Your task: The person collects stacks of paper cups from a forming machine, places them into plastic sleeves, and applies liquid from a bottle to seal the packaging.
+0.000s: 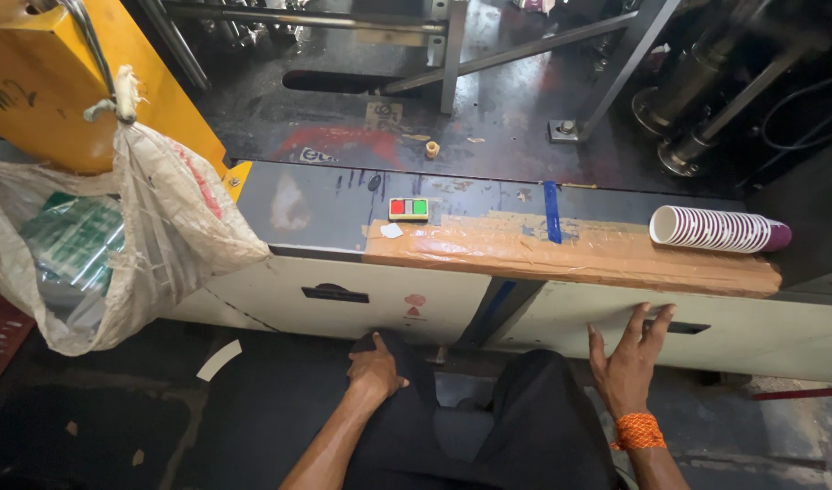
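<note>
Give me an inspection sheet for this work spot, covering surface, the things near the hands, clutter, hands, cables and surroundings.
Surface: taped brown board along the machine's ledge, with a blue tape strip across it.
Things: cup stack lying on its side at the board's right end, touched by neither hand.
Clutter: small cap and scraps on the dark machine bed; white curved strip on the floor.
Hands: left hand rests on the left knee, holding nothing; right hand open, fingers spread against the white panel.
Cables: black cables at far right by the rollers.
Surroundings: woven sack hanging from a yellow housing; red and green button box.
</note>
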